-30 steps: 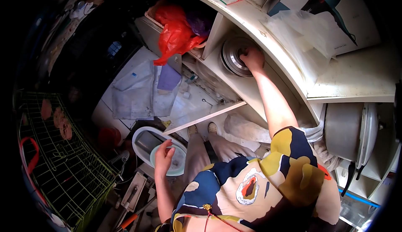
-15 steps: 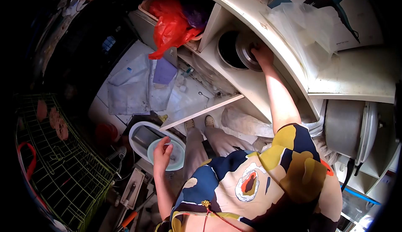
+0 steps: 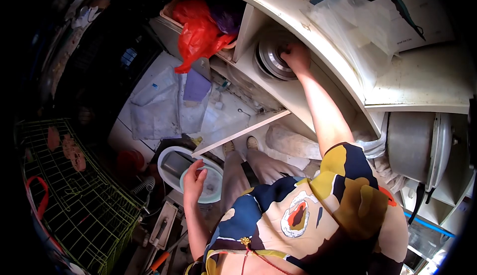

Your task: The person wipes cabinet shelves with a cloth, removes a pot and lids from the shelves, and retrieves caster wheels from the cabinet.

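In the cabinet compartment at the upper middle, my right hand (image 3: 297,58) has its fingers closed on the top of a round metal lid (image 3: 271,56). The lid lies over a round pot, whose rim (image 3: 257,62) shows at the lower left. Lower down, my left hand (image 3: 195,181) is held in the air with its fingers apart and nothing in it. Below that hand is a pale green bowl (image 3: 211,185), overlapping an oval white basin (image 3: 164,162).
A red plastic bag (image 3: 196,34) hangs from a neighbouring compartment. A green wire rack (image 3: 74,190) stands at the left. A slanted board (image 3: 243,132) crosses above my feet. At the right is a large metal pot (image 3: 407,146); a clear plastic bag (image 3: 353,32) lies on the shelf.
My right hand first slid the lid to the right, baring the dark opening of the pot; now the lid is back over most of it. My left hand stays nearly in place.
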`<control>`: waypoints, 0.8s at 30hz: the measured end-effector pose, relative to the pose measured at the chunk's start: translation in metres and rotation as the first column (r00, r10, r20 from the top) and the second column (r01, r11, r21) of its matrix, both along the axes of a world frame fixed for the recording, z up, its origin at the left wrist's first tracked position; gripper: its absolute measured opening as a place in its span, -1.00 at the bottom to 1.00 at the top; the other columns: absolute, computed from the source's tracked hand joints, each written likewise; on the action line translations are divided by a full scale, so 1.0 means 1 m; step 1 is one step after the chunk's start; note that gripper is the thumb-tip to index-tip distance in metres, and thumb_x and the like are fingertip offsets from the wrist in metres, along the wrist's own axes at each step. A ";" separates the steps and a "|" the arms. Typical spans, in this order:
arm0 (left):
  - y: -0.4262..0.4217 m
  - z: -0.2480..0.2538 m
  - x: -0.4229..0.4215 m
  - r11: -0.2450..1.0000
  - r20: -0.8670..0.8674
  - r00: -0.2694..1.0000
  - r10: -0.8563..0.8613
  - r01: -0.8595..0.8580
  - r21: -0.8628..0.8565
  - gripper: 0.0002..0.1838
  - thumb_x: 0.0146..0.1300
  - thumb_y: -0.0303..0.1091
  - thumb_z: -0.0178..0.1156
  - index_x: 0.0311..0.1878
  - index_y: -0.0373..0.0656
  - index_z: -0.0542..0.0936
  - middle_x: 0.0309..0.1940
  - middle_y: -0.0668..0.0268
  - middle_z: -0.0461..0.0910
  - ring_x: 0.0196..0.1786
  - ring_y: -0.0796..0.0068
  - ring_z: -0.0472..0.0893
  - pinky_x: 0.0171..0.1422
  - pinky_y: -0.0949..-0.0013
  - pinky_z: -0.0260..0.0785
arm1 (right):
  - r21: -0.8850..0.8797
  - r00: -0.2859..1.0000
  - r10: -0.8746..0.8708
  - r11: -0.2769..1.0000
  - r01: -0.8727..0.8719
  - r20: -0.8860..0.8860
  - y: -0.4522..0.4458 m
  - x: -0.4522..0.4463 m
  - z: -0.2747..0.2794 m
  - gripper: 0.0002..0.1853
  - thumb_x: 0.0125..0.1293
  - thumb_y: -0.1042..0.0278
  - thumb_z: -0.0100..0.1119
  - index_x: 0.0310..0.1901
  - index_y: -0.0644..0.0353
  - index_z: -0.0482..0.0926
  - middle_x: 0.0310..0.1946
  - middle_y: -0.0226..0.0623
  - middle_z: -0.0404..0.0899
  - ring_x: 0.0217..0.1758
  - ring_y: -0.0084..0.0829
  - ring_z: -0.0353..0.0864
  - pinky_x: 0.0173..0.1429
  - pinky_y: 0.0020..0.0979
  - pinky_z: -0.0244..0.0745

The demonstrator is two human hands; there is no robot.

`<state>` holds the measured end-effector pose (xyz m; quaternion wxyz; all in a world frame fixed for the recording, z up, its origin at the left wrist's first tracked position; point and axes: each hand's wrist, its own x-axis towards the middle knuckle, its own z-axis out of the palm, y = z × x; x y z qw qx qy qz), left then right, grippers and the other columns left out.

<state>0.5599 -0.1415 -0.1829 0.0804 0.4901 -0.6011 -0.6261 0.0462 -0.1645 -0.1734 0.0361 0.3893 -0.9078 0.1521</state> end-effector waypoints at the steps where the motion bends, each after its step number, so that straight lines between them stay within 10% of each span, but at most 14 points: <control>1: 0.001 0.000 0.002 1.000 0.008 1.000 0.011 -0.011 -0.007 -0.59 0.19 -0.43 0.15 0.13 -0.26 0.44 -0.08 0.21 0.56 -0.19 0.50 0.56 -0.08 0.44 0.41 | -0.005 1.000 -0.001 1.000 0.001 -0.003 0.007 -0.001 0.001 -0.68 -0.17 0.09 0.23 -0.37 0.09 0.64 -0.39 -0.15 0.62 -0.28 -0.13 0.60 -0.16 -0.21 0.50; 6: 0.007 -0.013 0.014 0.999 0.008 0.999 0.034 -0.034 0.009 -0.59 0.19 -0.43 0.15 0.12 -0.27 0.44 -0.07 0.21 0.56 -0.17 0.48 0.57 -0.08 0.44 0.42 | 0.112 0.930 -0.325 0.944 0.309 0.173 0.087 -0.017 0.004 -0.47 -0.06 -0.05 0.14 -0.08 0.12 0.58 -0.08 -0.10 0.57 0.08 -0.13 0.48 0.15 -0.25 0.35; 11: 0.003 -0.008 0.008 0.999 0.010 1.000 -0.006 0.006 0.039 -0.58 0.21 -0.44 0.14 0.15 -0.28 0.42 -0.04 0.22 0.54 -0.12 0.52 0.52 -0.05 0.46 0.37 | 0.105 0.876 -0.378 0.926 0.364 0.298 0.159 -0.020 -0.024 -0.58 0.03 0.14 0.14 -0.16 0.29 0.59 -0.16 -0.08 0.60 -0.06 -0.19 0.56 0.01 -0.26 0.45; 13: 0.001 -0.013 0.007 1.000 -0.031 0.999 -0.022 0.022 -0.008 -0.57 0.21 -0.44 0.14 0.16 -0.29 0.41 -0.05 0.24 0.53 -0.10 0.53 0.52 -0.04 0.46 0.37 | -0.375 0.718 -0.137 0.778 0.504 0.683 0.187 -0.029 -0.069 -0.71 0.17 0.19 0.12 -0.26 0.25 0.62 -0.35 -0.26 0.65 -0.29 -0.35 0.61 -0.14 -0.32 0.53; 15: -0.007 -0.009 0.002 0.998 -0.019 0.998 -0.067 0.067 -0.017 -0.57 0.21 -0.45 0.14 0.16 -0.29 0.41 -0.06 0.25 0.53 -0.11 0.53 0.52 -0.05 0.47 0.36 | -0.453 0.523 0.034 0.550 0.702 0.852 0.180 0.000 -0.035 -0.66 0.26 0.20 0.02 -0.12 0.33 0.54 -0.21 -0.23 0.60 -0.16 -0.35 0.59 -0.06 -0.31 0.53; 16: -0.010 -0.007 -0.001 0.995 -0.012 0.995 -0.095 0.094 -0.027 -0.57 0.21 -0.45 0.14 0.16 -0.29 0.41 -0.07 0.26 0.53 -0.12 0.54 0.52 -0.05 0.48 0.36 | -0.422 0.344 0.281 0.295 0.857 0.896 0.182 0.011 -0.022 -0.60 0.36 0.21 -0.09 0.01 0.42 0.45 -0.07 -0.20 0.56 -0.03 -0.35 0.56 0.03 -0.31 0.53; 17: -0.012 -0.006 -0.004 0.994 -0.026 0.994 -0.110 0.110 -0.018 -0.57 0.22 -0.46 0.13 0.17 -0.29 0.40 -0.09 0.28 0.53 -0.13 0.54 0.51 -0.06 0.49 0.35 | -0.364 0.190 0.479 0.301 0.881 0.857 0.199 -0.004 -0.043 -0.61 0.43 0.24 -0.24 0.13 0.32 0.36 0.03 -0.21 0.50 0.04 -0.32 0.52 0.14 -0.27 0.49; 24: -0.015 0.002 -0.011 0.989 -0.051 0.990 -0.130 0.126 -0.075 -0.61 0.18 -0.48 0.14 0.11 -0.22 0.47 -0.13 0.24 0.57 -0.22 0.55 0.53 -0.09 0.46 0.39 | -0.097 -0.006 0.587 0.143 0.985 0.810 0.221 0.002 -0.071 -0.61 0.43 0.25 -0.27 0.12 0.30 0.38 0.02 -0.21 0.51 0.04 -0.33 0.52 0.16 -0.24 0.47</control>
